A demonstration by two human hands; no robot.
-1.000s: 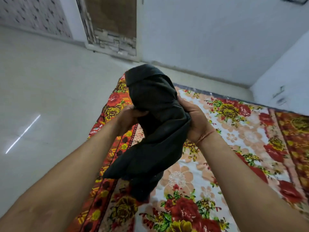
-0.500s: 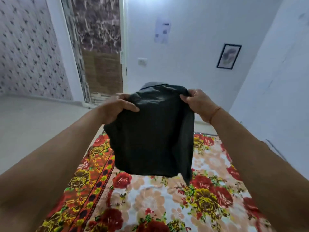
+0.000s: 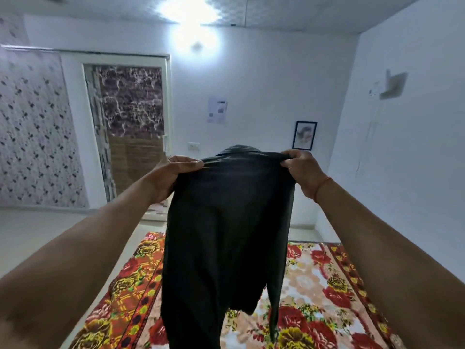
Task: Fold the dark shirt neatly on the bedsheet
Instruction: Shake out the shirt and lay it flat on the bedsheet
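Observation:
The dark shirt (image 3: 226,235) hangs in the air in front of me, held up by its shoulders, collar at the top, its length dropping down toward the floral bedsheet (image 3: 314,298). My left hand (image 3: 173,175) pinches the shirt's upper left corner. My right hand (image 3: 300,170) grips the upper right corner, fingers curled over the fabric. A narrow strip of the shirt dangles lower on the right side. The shirt hides the middle of the bedsheet.
The bedsheet lies on a pale floor (image 3: 50,227). A door (image 3: 130,137) stands at the back left, a framed picture (image 3: 305,135) on the white far wall, and a white wall (image 3: 402,172) rises close on the right.
Both hands have lifted the bunched shirt up and apart, so it now hangs open and long. My view has tilted upward toward the wall and ceiling.

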